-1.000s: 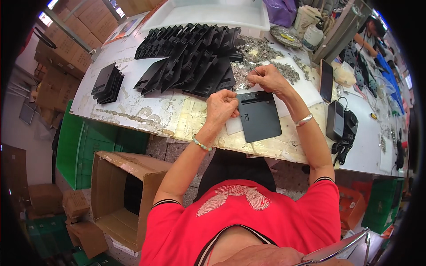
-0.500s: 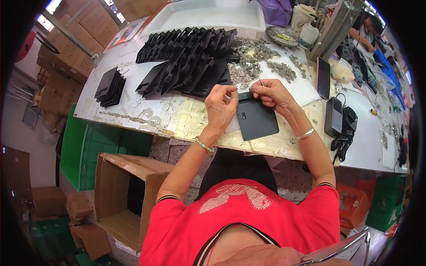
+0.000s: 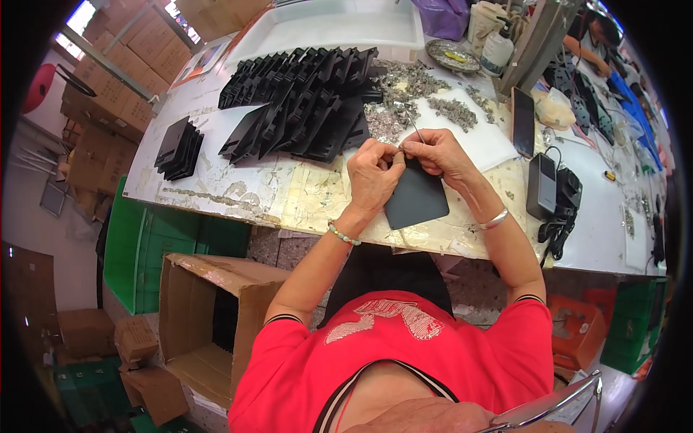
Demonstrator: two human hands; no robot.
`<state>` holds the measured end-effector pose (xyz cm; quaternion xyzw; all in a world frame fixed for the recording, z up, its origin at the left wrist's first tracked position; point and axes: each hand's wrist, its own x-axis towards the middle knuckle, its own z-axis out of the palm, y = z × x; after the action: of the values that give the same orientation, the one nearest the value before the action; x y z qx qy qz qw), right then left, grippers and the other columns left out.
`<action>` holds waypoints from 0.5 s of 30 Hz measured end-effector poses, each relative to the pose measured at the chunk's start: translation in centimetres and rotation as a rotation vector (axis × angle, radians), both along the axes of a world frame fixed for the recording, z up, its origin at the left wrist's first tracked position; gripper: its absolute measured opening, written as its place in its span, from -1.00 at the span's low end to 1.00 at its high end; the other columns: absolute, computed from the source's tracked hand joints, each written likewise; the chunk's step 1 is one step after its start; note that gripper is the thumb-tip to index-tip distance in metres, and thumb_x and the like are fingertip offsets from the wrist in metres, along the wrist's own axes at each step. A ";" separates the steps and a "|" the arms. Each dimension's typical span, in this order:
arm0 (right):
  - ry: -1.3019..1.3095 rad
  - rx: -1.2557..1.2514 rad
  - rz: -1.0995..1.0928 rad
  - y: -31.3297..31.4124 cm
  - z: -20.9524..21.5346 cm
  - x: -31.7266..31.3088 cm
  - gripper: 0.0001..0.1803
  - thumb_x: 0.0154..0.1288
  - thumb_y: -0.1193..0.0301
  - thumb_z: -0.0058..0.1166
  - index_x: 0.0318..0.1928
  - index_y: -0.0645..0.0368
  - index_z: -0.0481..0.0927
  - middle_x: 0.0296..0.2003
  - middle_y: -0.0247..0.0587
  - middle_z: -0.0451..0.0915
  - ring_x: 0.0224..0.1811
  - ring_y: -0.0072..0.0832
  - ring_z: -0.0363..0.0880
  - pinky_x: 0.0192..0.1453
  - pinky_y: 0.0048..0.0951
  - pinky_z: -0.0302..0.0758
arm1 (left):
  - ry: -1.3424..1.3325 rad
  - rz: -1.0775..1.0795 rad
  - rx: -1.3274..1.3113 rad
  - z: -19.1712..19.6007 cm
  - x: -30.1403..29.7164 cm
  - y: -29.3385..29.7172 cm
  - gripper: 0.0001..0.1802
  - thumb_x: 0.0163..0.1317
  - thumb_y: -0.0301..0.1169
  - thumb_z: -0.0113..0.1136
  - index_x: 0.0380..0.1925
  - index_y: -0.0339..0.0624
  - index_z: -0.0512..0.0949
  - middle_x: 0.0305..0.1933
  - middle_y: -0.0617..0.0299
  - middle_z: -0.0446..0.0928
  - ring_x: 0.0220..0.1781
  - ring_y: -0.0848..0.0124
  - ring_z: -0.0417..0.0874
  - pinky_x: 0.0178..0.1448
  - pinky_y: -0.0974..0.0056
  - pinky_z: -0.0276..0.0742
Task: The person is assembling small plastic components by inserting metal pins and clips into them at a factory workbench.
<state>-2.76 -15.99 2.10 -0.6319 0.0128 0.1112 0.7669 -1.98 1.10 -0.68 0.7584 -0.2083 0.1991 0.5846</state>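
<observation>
A flat black plastic panel (image 3: 420, 198) lies at the table's near edge, below my two hands. My left hand (image 3: 374, 175) is closed in a pinch over the panel's upper left part; what its fingertips hold is hidden. My right hand (image 3: 439, 153) is closed too, with a thin metal rod-like tool (image 3: 416, 128) sticking up from its fingers. The fingertips of both hands meet at the panel's top edge. Beyond them lie small loose metal parts (image 3: 393, 119) in a scattered heap.
Rows of black plastic parts (image 3: 296, 101) stand left of the metal parts, with a small stack of black panels (image 3: 179, 148) farther left. At right are a phone (image 3: 523, 121) and a black device (image 3: 542, 186) with cables. An open cardboard box (image 3: 216, 317) stands below.
My left hand has moved right and in toward my right hand, covering the panel's upper left part. The panel has shifted slightly left and its slot no longer shows.
</observation>
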 end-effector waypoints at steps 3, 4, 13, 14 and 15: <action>-0.018 -0.082 0.022 -0.4 0.2 0.0 -0.76 0.28 0.33 0.29 -0.20 0.26 0.65 -0.54 -0.51 0.50 -0.69 -0.83 0.18 -0.67 -0.72 0.04 | 0.003 -0.013 0.029 0.4 -0.2 0.1 -0.94 0.00 -0.58 0.36 -0.52 -0.25 0.64 -0.51 0.32 0.51 -0.62 0.63 0.43 -0.52 0.46 0.30; -0.031 -0.124 0.033 -0.5 0.4 0.0 -0.80 0.27 0.36 0.29 -0.22 0.24 0.65 -0.53 -0.49 0.52 -0.67 -0.82 0.21 -0.66 -0.72 0.07 | -0.010 -0.006 0.054 0.4 -0.3 0.1 -0.93 -0.02 -0.59 0.36 -0.52 -0.24 0.63 -0.51 0.33 0.50 -0.63 0.63 0.41 -0.52 0.45 0.29; -0.301 -0.407 0.139 -1.0 0.1 0.5 -0.86 0.28 0.42 0.23 -0.25 0.24 0.64 -0.48 -0.50 0.53 -0.48 -0.77 0.38 -0.43 -0.68 0.32 | -0.056 -0.015 0.095 0.3 -0.5 0.3 -0.91 -0.05 -0.59 0.36 -0.51 -0.22 0.63 -0.50 0.30 0.50 -0.64 0.55 0.39 -0.51 0.39 0.31; -0.442 -0.443 0.154 -1.0 -0.2 0.6 -0.84 0.31 0.40 0.22 -0.23 0.25 0.63 -0.47 -0.51 0.51 -0.42 -0.78 0.41 -0.38 -0.68 0.35 | -0.044 -0.016 0.109 0.3 -0.4 0.4 -0.91 -0.05 -0.57 0.36 -0.50 -0.22 0.63 -0.48 0.26 0.51 -0.64 0.49 0.44 -0.50 0.35 0.35; -0.439 -0.444 0.158 -1.1 -0.2 0.7 -0.84 0.31 0.40 0.22 -0.23 0.25 0.63 -0.47 -0.51 0.51 -0.42 -0.78 0.41 -0.38 -0.68 0.35 | -0.041 -0.014 0.107 0.2 -0.4 0.5 -0.91 -0.05 -0.57 0.36 -0.50 -0.22 0.63 -0.48 0.26 0.51 -0.64 0.49 0.44 -0.50 0.35 0.35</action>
<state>-2.10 -17.10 1.95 -0.7917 -0.1783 0.0258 0.5837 -2.35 1.64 -0.47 0.7830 -0.2357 0.1990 0.5402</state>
